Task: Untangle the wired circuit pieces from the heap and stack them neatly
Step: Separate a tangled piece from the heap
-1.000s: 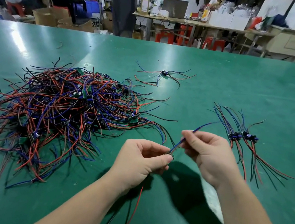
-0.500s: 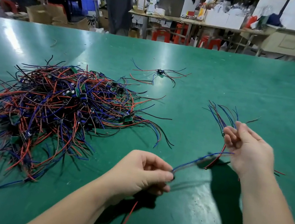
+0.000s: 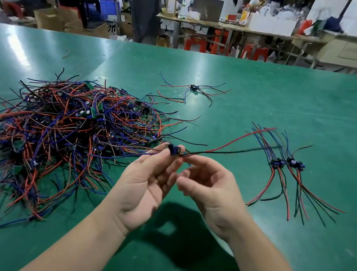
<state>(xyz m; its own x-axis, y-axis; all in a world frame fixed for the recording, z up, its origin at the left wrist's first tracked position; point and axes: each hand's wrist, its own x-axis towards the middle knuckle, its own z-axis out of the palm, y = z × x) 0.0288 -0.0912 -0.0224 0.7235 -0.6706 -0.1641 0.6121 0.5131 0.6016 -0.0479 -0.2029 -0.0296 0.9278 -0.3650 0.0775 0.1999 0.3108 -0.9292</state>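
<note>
Here, nearest first.
Tabletop (image 3: 293,263): green and glossy, with both forearms reaching in from the near edge and their shadow lying under the hands.
Left hand (image 3: 145,184): palm up, its grip closed at the fingertips around a small blue circuit piece (image 3: 173,150), held up off the tabletop just right of the heap.
Right hand (image 3: 209,186): fingers curled, its grip pinched on the wires where they leave the right side of that circuit piece; the other fingers hang loosely open.
Held wires (image 3: 230,144): one red and one black, running up and to the right from the piece toward the sorted group, blurred at their far ends.
Heap (image 3: 57,138): a wide tangle of red, blue and black wires with small green boards among them, on the left half of the tabletop, touching the left fingertips' side.
Sorted group (image 3: 286,165): a few blue pieces lying side by side to the right, wires fanned away and toward the near edge, well apart from the heap.
Lone piece (image 3: 194,88): farther back near the middle, wires splayed out around it.
Background: other people seated at worktables, with cardboard boxes and red stools.
</note>
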